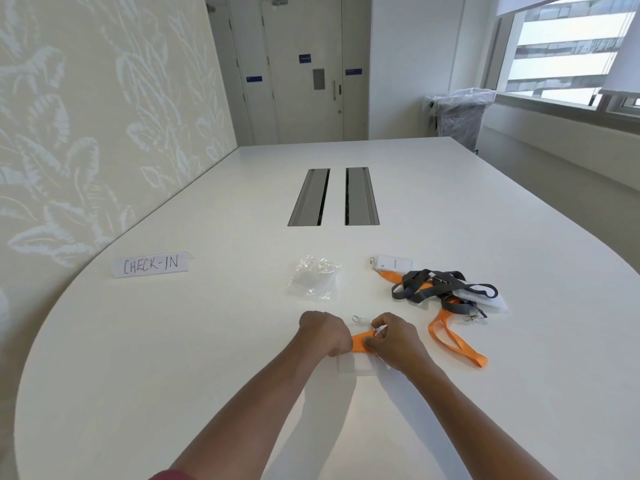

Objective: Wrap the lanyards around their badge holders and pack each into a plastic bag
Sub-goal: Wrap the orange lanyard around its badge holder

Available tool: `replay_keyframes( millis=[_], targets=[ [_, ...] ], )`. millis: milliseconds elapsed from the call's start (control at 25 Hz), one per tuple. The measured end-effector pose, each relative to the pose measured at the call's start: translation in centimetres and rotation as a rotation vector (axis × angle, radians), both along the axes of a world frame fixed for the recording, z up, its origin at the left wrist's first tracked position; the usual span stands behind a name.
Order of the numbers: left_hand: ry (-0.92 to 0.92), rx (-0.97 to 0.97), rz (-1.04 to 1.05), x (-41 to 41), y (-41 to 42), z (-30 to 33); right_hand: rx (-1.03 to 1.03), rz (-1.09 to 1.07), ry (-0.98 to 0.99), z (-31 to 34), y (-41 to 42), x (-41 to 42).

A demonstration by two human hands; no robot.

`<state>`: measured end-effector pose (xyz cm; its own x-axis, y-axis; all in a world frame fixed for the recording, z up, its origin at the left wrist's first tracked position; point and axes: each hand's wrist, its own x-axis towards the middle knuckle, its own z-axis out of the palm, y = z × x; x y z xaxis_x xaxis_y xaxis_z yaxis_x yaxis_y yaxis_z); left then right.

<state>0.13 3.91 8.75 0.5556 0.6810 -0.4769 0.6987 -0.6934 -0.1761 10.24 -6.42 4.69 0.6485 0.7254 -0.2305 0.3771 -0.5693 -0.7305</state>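
Here both hands (pixel 360 336) grip one orange lanyard (pixel 362 342) over one badge holder (pixel 356 365); two more lanyards lie right

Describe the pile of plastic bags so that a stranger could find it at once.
On the white table, look just beyond the two hands. The plastic bags lie there, left of the lanyard heap. They alone are clear and crinkled.

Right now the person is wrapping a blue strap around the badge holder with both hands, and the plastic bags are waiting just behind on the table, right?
Almost. The strap is orange, not blue. The head view shows the left hand and right hand gripping it over the badge holder, with the plastic bags just behind on the table.
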Motion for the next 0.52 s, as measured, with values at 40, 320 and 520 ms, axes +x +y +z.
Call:
replay_keyframes(
  millis=[40,320,520],
  targets=[
    [0.032,-0.001,-0.004,0.2,0.2,0.1,0.009,-0.011,0.029,0.0,0.0,0.0],
    [-0.448,-0.049,0.181,-2.1,1.3,-1.3,0.050,-0.030,0.034,-0.4,-0.2,0.2],
    [-0.755,-0.390,0.474,-2.9,1.6,-2.2,0.115,-0.051,0.019,-1.0,-0.5,0.4]
  ],
)
